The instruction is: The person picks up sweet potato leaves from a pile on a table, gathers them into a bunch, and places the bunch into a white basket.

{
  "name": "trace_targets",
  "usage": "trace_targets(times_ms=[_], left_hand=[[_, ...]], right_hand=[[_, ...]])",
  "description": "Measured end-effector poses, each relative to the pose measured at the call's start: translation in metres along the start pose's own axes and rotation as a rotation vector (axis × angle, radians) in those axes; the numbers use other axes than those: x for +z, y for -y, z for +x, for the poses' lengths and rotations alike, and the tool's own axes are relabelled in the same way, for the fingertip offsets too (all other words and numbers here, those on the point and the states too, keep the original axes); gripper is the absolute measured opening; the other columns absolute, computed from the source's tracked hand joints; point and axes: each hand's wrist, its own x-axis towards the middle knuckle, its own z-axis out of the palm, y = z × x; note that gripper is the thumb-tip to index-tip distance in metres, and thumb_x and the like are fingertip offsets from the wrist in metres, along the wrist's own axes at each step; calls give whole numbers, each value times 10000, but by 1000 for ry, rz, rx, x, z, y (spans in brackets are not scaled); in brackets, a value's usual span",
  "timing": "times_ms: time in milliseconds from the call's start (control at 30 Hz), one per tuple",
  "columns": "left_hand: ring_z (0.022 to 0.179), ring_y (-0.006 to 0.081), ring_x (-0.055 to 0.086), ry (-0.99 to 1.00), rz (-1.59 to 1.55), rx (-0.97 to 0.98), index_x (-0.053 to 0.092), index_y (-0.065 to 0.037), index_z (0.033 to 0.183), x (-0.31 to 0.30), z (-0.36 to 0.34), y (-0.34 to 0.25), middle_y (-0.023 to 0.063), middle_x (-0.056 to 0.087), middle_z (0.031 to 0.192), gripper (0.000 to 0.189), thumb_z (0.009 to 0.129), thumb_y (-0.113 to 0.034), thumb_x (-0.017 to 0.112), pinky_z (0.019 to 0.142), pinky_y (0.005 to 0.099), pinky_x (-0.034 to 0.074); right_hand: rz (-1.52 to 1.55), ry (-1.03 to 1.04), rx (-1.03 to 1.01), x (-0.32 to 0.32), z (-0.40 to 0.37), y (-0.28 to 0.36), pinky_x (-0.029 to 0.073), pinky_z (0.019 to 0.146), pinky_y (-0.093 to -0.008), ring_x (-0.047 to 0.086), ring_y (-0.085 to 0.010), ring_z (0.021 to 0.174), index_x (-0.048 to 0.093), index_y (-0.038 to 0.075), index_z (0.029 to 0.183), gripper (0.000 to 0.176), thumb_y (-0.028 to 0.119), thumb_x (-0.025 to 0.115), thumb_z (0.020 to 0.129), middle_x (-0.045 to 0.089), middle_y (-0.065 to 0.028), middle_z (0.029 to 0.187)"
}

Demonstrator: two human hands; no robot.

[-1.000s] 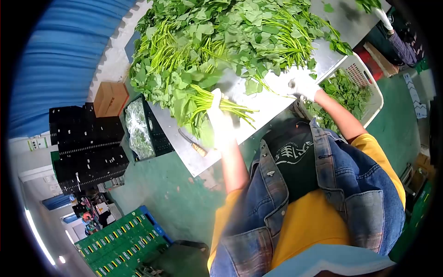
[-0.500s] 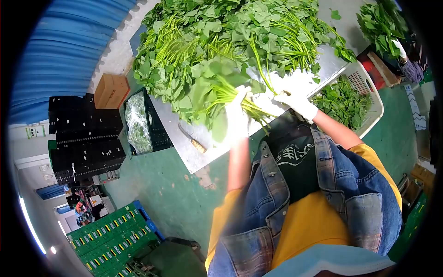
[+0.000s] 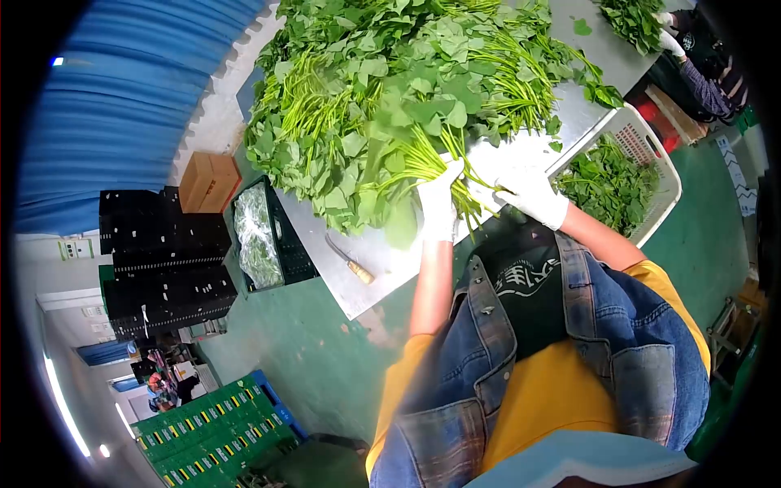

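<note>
My left hand (image 3: 440,199), in a white glove, is wrapped round a bunch of leafy greens (image 3: 419,154), its leaves to the upper left and its stem ends to the lower right. My right hand (image 3: 537,195), gloved as well, is closed at the stem ends beside the left, its fingertips on a stem. Glare on the metal table blurs its outline. Beyond both hands lies a big heap of leafy greens (image 3: 390,57). A curved knife with a wooden handle (image 3: 358,271) rests near the table's corner, left of my left hand.
A cream plastic crate (image 3: 669,183) of greens stands at the right of the metal table (image 3: 382,272). On the left are a dark crate with a plastic-wrapped bundle (image 3: 254,232), a cardboard box (image 3: 208,182) and black crates (image 3: 167,260). A co-worker's gloved hand (image 3: 671,42) holds greens.
The stem in my right hand has come over to the bunch in my left hand, and the two now meet. The view has shifted slightly. The knife lies where it was.
</note>
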Motion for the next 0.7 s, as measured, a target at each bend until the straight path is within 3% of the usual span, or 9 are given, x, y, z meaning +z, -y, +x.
trace_targets(times_ms=[67,133,200,233,300,367,533,667,700], left_hand=[[641,108,562,75,-57,-27,619,-17,898,9,-7,7,34,610,771,194,734,34,708,594,233,467],[630,112,565,72,-907,-477,617,-17,897,39,-27,20,37,612,780,195,734,41,707,579,236,468],[632,115,575,98,-418,-156,619,-18,901,4,0,-11,44,621,790,196,735,38,709,579,237,472],[638,117,581,74,-872,-554,620,-18,906,3,4,-16,46,625,793,201,735,36,711,583,238,475],[649,120,593,-83,-1432,-1125,620,-19,924,-18,25,-40,55,635,810,223,731,31,719,588,248,484],[645,121,590,-49,-1418,-1145,617,-21,930,-19,24,-40,52,632,806,233,727,33,721,592,249,485],[672,124,584,-111,-1414,-1197,612,-27,932,-5,14,-30,37,620,819,225,736,25,709,618,260,489],[748,129,573,-151,-1432,-1158,611,-17,957,22,-18,47,40,601,847,170,794,-6,658,704,252,467],[767,130,570,-169,-1433,-1149,611,-15,963,26,-26,63,41,596,854,159,808,-13,645,725,251,461]], right_hand=[[78,13,68,3,0,-2,502,718,-352,628,-281,780,649,47,1036,267,163,653,795,641,-130,847],[328,93,229,10,10,-2,498,722,-341,627,-251,779,643,48,1039,274,195,646,809,646,-117,847],[840,259,538,19,24,-8,490,730,-318,625,-191,777,630,49,1046,298,261,633,837,657,-89,846],[390,91,266,44,17,-38,474,693,-281,580,-138,718,633,48,1025,289,289,587,872,633,-73,785],[408,135,432,12,31,-14,463,677,-268,563,-123,710,636,53,1028,277,279,570,881,623,-65,771],[684,137,728,-9,34,3,446,665,-251,554,-115,716,641,43,993,233,235,556,892,623,-44,790],[1335,-13,726,-12,-4,-36,451,680,-257,549,-118,739,617,23,962,188,187,537,919,612,-31,869],[2136,-402,161,-45,-75,-128,502,762,-266,627,-157,869,555,-10,1090,359,268,628,875,656,-103,988],[2162,-717,198,-63,-105,-165,501,809,-300,581,-188,983,468,-2,1206,464,334,565,900,592,-128,1108]])
